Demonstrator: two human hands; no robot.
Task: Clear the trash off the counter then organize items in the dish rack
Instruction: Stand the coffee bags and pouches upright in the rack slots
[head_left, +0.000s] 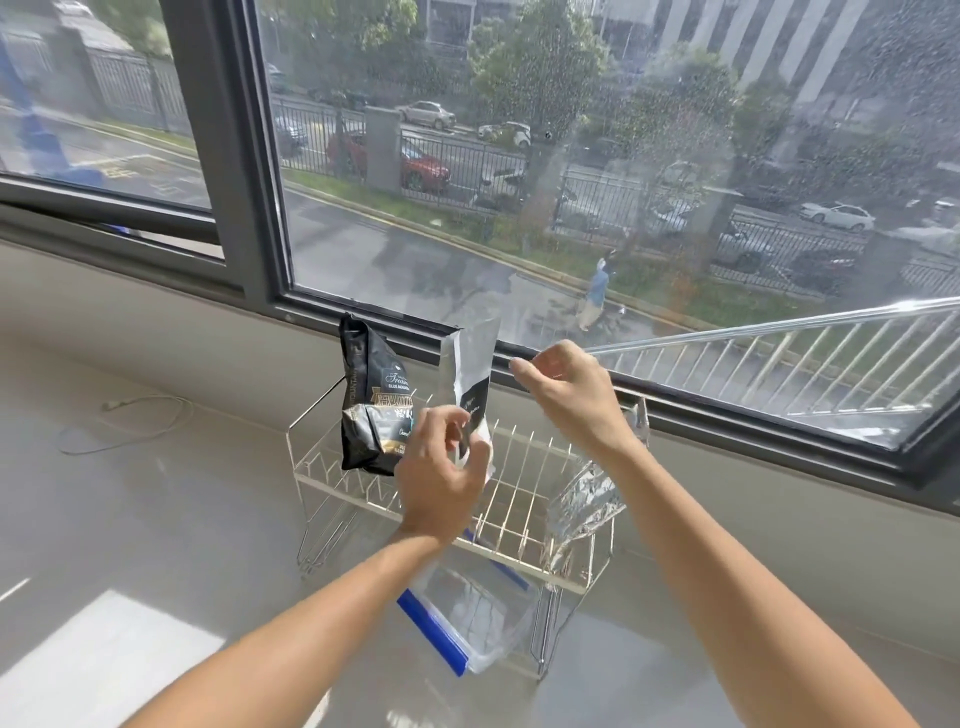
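Nearest us, a clear zip bag (470, 618) hangs under the dish rack (519, 558). Our left hand (441, 475) pinches the silver pouch (470, 374) upright between wires beside the black coffee bag (371, 410) — likely slotting it; our right hand (566, 395) hovers apart, fingers curled on nothing we can see.

Left hand (441, 470): gripping a silver pouch (470, 374) standing upright in the dish rack (519, 499)
Right hand (566, 397): hovering, fingers pinched
Black bag (371, 410): leaning alongside

The black bag (371, 410) reads "BLUE MOUNTAIN"; its other print is illegible.
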